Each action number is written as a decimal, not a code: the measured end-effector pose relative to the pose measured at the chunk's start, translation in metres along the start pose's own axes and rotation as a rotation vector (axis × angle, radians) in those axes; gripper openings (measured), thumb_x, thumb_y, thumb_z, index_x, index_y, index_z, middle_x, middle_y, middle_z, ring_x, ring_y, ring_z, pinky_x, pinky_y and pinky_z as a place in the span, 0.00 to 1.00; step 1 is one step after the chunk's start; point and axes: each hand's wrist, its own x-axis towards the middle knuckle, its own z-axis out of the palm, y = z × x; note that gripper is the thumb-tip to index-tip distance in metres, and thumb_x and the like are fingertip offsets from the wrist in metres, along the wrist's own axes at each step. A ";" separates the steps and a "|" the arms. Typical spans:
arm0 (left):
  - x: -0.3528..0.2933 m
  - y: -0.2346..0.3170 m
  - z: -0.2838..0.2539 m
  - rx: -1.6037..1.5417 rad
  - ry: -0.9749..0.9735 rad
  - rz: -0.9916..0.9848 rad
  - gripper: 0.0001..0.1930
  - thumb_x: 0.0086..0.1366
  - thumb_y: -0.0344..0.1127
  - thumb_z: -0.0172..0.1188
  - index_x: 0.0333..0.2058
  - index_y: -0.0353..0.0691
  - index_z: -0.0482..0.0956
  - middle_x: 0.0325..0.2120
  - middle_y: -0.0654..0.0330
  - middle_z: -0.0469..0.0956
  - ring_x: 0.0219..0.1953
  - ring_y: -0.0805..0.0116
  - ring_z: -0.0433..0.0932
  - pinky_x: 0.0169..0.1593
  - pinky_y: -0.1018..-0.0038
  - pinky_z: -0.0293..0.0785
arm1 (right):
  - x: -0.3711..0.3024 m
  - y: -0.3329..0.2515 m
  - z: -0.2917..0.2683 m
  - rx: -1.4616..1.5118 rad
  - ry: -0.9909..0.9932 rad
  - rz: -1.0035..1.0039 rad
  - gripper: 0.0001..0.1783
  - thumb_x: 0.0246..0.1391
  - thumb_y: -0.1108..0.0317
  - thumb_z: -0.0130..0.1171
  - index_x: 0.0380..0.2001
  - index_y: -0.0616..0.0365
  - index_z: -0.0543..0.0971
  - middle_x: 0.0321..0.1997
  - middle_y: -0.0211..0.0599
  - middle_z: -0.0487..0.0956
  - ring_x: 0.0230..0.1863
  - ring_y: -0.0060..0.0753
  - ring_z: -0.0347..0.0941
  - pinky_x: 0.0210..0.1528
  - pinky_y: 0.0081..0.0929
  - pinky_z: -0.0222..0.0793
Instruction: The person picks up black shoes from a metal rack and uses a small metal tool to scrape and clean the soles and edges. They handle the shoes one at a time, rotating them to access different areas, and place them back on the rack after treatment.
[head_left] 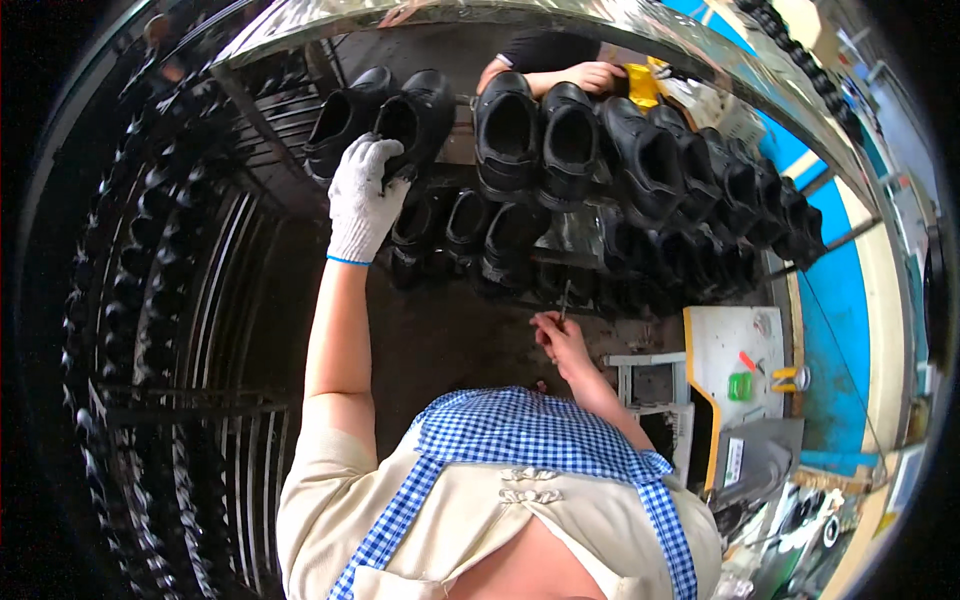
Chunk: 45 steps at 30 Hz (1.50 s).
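Left hand [368,200], white-gloved: fingers curled over the collar of a black shoe [433,108], apparently gripping its heel. Right hand [562,345], bare, lower and rightward: closed on a thin tool [566,299], end upward. Left of glove: neighbouring shoe [345,120]. Judgement: lift by firm heel grip, clearing the neighbour; tool well away from uppers.

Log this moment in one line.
left hand: white-gloved, touching black shoe; right hand: bare, holding slender tool; alongside: another black shoe
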 end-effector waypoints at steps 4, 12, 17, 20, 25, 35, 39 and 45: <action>-0.002 0.003 0.005 -0.118 -0.010 0.059 0.20 0.46 0.24 0.64 0.42 0.43 0.78 0.39 0.56 0.79 0.48 0.52 0.76 0.60 0.59 0.68 | 0.013 -0.004 0.024 0.059 -0.091 -0.012 0.16 0.64 0.55 0.55 0.40 0.57 0.79 0.25 0.29 0.77 0.12 0.11 0.55 0.13 0.15 0.45; -0.054 0.046 -0.009 -0.449 0.032 -0.078 0.20 0.49 0.19 0.64 0.44 0.35 0.79 0.41 0.55 0.81 0.51 0.56 0.77 0.67 0.60 0.58 | 0.025 -0.071 0.114 0.467 -0.479 0.092 0.30 0.65 0.40 0.43 0.59 0.49 0.71 0.46 0.39 0.80 0.32 0.24 0.79 0.13 0.08 0.50; -0.094 0.066 -0.008 -0.332 -0.140 0.075 0.20 0.45 0.25 0.66 0.41 0.42 0.81 0.37 0.57 0.81 0.47 0.56 0.79 0.65 0.52 0.61 | 0.055 -0.048 0.124 0.801 -0.615 0.184 0.32 0.64 0.35 0.39 0.60 0.44 0.70 0.49 0.37 0.80 0.36 0.27 0.81 0.11 0.07 0.55; -0.115 0.066 -0.009 -0.465 -0.172 0.020 0.20 0.48 0.23 0.64 0.43 0.40 0.79 0.38 0.56 0.81 0.48 0.57 0.79 0.65 0.53 0.61 | 0.071 -0.018 0.104 0.817 -0.665 0.195 0.30 0.65 0.37 0.39 0.58 0.44 0.72 0.47 0.32 0.80 0.33 0.27 0.81 0.12 0.12 0.61; -0.142 0.064 -0.005 -1.128 0.132 -0.818 0.26 0.62 0.21 0.56 0.60 0.36 0.64 0.52 0.55 0.71 0.54 0.65 0.72 0.63 0.65 0.65 | 0.062 -0.009 0.077 0.743 -0.556 0.305 0.27 0.66 0.44 0.42 0.56 0.50 0.74 0.50 0.34 0.79 0.34 0.29 0.78 0.21 0.20 0.72; -0.111 0.073 -0.012 -1.371 0.116 -0.789 0.38 0.57 0.30 0.66 0.64 0.36 0.59 0.57 0.57 0.69 0.59 0.67 0.68 0.65 0.69 0.62 | 0.037 0.018 -0.006 0.475 -0.580 0.377 0.29 0.62 0.51 0.50 0.59 0.59 0.72 0.60 0.42 0.75 0.59 0.41 0.72 0.60 0.38 0.69; -0.107 0.091 -0.014 -1.442 0.070 -0.764 0.40 0.53 0.32 0.69 0.63 0.36 0.60 0.55 0.58 0.70 0.58 0.67 0.69 0.63 0.69 0.64 | 0.028 0.005 -0.019 0.377 -0.508 0.293 0.31 0.59 0.48 0.53 0.59 0.58 0.72 0.60 0.44 0.74 0.60 0.41 0.71 0.60 0.37 0.68; -0.096 0.091 0.000 -1.020 0.055 -0.755 0.41 0.54 0.34 0.68 0.65 0.38 0.57 0.59 0.56 0.67 0.61 0.65 0.66 0.65 0.69 0.62 | 0.038 -0.010 -0.033 0.656 -0.824 0.580 0.33 0.60 0.43 0.49 0.55 0.60 0.72 0.49 0.45 0.77 0.48 0.36 0.74 0.40 0.28 0.72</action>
